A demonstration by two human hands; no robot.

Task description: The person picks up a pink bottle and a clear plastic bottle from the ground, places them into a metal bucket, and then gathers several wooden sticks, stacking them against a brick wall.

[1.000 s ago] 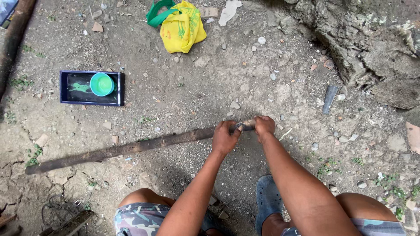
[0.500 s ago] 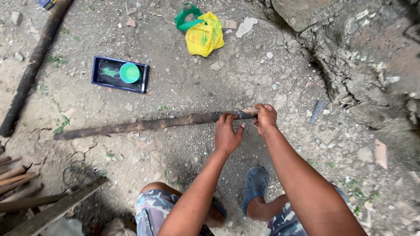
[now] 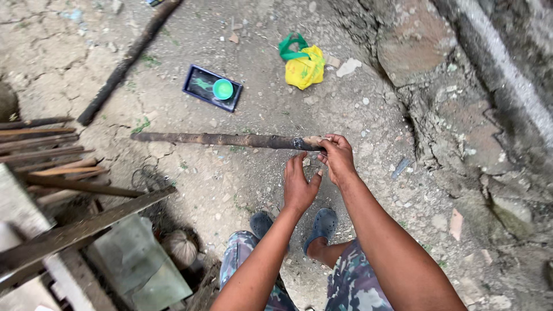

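The right hand (image 3: 337,158) is closed around the near end of a long dark wooden stick (image 3: 224,139), its grip clamped on the pale tip, which is a little above the centre of the view. The stick goes from this hand toward 9 o'clock over the dry, cracked ground (image 3: 242,184). The left hand (image 3: 299,184) is just beside, at 7 o'clock of the right one, with fingers loosely apart and pointing up to the stick (I cannot tell if the fingertips touch it); it holds nothing. At 11 o'clock lies a dark tray (image 3: 212,88) with a green bowl (image 3: 223,88) in it, and at 12 o'clock a yellow bag (image 3: 306,66) with green handles. A second log (image 3: 128,60) lies further at 10 o'clock.
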